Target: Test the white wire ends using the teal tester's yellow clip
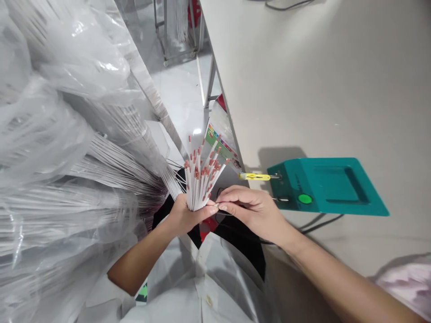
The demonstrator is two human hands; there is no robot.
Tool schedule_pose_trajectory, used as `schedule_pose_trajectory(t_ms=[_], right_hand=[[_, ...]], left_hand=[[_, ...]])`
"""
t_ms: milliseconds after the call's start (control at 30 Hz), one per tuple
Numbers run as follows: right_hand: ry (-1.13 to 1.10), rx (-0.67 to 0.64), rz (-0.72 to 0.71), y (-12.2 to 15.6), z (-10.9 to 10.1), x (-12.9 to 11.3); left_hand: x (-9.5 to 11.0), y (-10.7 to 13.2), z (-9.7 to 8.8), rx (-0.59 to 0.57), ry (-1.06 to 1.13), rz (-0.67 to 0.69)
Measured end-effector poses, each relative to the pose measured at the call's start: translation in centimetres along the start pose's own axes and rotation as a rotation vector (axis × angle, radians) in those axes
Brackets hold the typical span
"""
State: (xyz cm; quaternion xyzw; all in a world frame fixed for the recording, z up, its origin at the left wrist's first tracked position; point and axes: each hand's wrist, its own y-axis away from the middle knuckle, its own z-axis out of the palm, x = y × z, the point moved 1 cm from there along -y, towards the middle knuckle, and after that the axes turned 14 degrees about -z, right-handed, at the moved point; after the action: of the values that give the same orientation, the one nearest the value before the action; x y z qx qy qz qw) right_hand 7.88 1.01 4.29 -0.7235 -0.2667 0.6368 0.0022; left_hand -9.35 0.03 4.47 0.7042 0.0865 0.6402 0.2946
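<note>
My left hand (183,216) is closed round a bundle of thin white wires with red-tipped ends (200,177), held upright so the tips fan out above my fist. My right hand (251,207) reaches in from the right, its fingertips pinched against the bundle just above my left thumb. Whether it grips a single wire there is too small to make out. Both hands hover just left of the white table's edge (235,148).
A teal box with a green button (328,186) and a yellow-handled lever (256,176) sits on the white table (319,80), its cable trailing toward me. Clear plastic bags of long white wires (84,157) fill the left side. A metal frame stands on the floor beyond.
</note>
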Motion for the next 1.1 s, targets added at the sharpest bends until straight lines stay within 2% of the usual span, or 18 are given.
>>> schedule_pose_trajectory(t_ms=[100, 167, 267, 367, 433, 500, 567, 767, 833, 967, 1033, 1100], right_hand=[[0.003, 0.149, 0.040, 0.4, 1.1, 0.2], [0.074, 0.203, 0.028, 0.6, 1.7, 0.2], [0.382, 0.182, -0.159, 0.8, 2.2, 0.1], [0.844, 0.079, -0.484, 0.9, 1.8, 0.1], [1.063, -0.040, -0.627, 0.9, 1.4, 0.3], [1.154, -0.183, -0.695, 0.8, 0.9, 0.4], [1.154, -0.290, -0.717, 0.9, 0.6, 0.5], [1.093, -0.451, -0.656, 1.9, 0.3, 0.6], [1.057, -0.354, -0.569, 2.3, 0.0, 0.5], [0.773, 0.046, -0.271, 2.6, -0.5, -0.1], [0.621, 0.118, -0.149, 2.5, 0.0, -0.3], [0.526, 0.136, -0.083, 2.1, 0.8, -0.3]], left_hand=[[-0.3, 0.0, 0.0, 0.033, 0.014, -0.011], [-0.4, 0.1, 0.2, 0.077, 0.008, -0.015], [-0.4, 0.3, 0.8, 0.189, -0.021, 0.001], [-0.3, 0.5, 1.6, 0.301, -0.050, 0.043], [-0.5, 0.5, 2.0, 0.338, -0.061, 0.056], [-1.0, 0.4, 2.3, 0.349, -0.077, 0.056], [-1.4, 0.2, 2.5, 0.343, -0.100, 0.056], [-1.2, -0.3, 2.4, 0.361, -0.084, 0.039], [-1.0, -0.4, 2.2, 0.384, -0.076, 0.040], [-0.8, -0.3, 2.0, 0.388, -0.080, 0.040], [-0.8, -0.2, 2.2, 0.372, -0.080, 0.056], [-0.8, 0.0, 2.4, 0.367, -0.070, 0.073]])
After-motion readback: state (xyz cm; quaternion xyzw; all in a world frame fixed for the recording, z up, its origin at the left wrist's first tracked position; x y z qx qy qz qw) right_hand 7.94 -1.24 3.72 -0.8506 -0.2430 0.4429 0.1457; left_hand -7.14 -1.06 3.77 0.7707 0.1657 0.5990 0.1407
